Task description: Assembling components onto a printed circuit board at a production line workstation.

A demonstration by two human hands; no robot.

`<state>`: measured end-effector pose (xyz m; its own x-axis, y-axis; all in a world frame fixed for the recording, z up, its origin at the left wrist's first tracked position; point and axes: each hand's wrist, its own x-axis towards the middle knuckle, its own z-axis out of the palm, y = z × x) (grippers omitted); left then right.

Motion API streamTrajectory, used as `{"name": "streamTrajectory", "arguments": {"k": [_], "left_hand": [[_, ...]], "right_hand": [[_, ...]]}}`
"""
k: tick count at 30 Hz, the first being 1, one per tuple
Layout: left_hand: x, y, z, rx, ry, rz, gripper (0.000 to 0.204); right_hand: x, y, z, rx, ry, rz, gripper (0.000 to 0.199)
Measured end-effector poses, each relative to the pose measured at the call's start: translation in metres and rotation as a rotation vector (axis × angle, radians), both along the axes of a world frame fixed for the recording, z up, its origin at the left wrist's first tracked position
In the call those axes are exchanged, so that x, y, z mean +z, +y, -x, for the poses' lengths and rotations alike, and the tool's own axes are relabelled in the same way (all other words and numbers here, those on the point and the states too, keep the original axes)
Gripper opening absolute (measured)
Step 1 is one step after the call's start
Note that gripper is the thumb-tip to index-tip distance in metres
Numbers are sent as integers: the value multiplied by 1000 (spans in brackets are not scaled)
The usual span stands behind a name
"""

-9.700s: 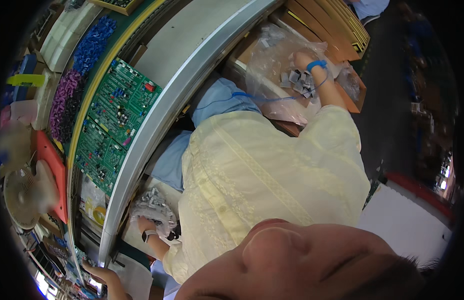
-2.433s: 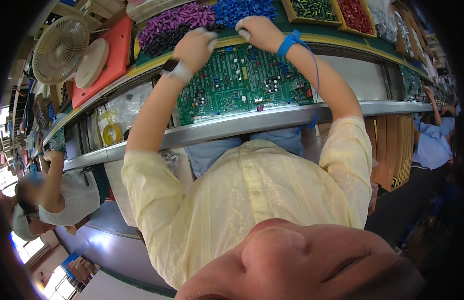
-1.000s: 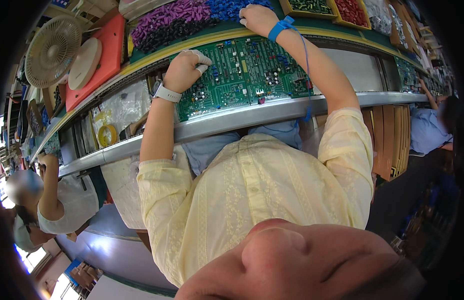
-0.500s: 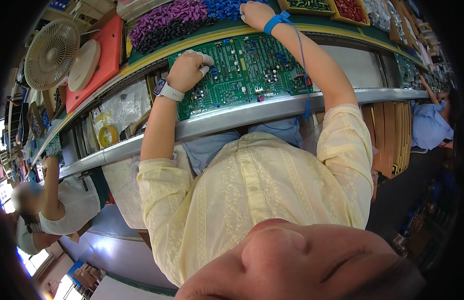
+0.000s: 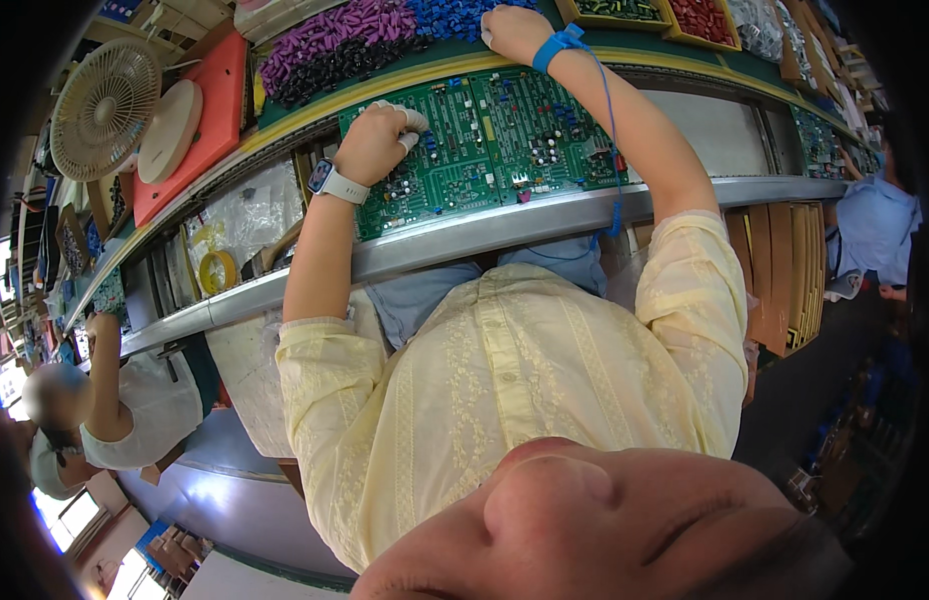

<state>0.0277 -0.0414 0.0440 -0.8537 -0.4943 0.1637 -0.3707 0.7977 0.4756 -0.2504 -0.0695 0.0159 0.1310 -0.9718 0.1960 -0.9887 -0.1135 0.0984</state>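
Over the left part of a green circuit board (image 5: pixel 450 165) is my left hand (image 5: pixel 378 143), its fingers curled and several wrapped in white finger covers. Whatever those fingers hold, if anything, is hidden beneath them. A second green circuit board (image 5: pixel 545 120), dotted with small parts, lies right beside the first. My right hand (image 5: pixel 518 32) reaches to the far side, at the edge of a heap of small blue components (image 5: pixel 450 17). Its fingers are drawn together, and what is in them cannot be made out. A blue wrist strap (image 5: pixel 559 46) with a coiled cord circles that wrist.
Heaps of purple components (image 5: pixel 335 40) and black components (image 5: pixel 335 75) lie left of the blue ones. Trays of green parts (image 5: pixel 615 10) and red parts (image 5: pixel 702 20) stand far right. A metal rail (image 5: pixel 435 232) runs along the near side. Co-workers sit left and right.
Both my hands stay almost in place; the right forearm shifts very slightly. The co-worker at the right edge has changed posture.
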Motion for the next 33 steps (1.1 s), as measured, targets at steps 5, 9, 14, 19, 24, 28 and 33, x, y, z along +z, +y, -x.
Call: {"name": "streamTrajectory", "arguments": {"k": [5,9,14,19,24,28,33], "left_hand": [[0,1,2,-4,7,3,17],[6,6,0,-23,-28,-3,18],[16,-47,5,137,126,-103,22],[7,-156,0,459,-208,379,25],[-3,-185,14,428,-584,431,27],[6,-175,16,446,-522,364,23],[4,-180,-4,573,-226,289,25]], "right_hand": [[-1,3,-5,54,-2,181,15],[32,28,-36,132,-254,128,16],[34,52,-57,286,-464,-12,18],[43,58,-90,430,-546,-268,21],[33,57,-93,518,-562,-376,20],[29,57,-95,522,-554,-410,19],[26,56,-104,524,-523,-409,17]]}}
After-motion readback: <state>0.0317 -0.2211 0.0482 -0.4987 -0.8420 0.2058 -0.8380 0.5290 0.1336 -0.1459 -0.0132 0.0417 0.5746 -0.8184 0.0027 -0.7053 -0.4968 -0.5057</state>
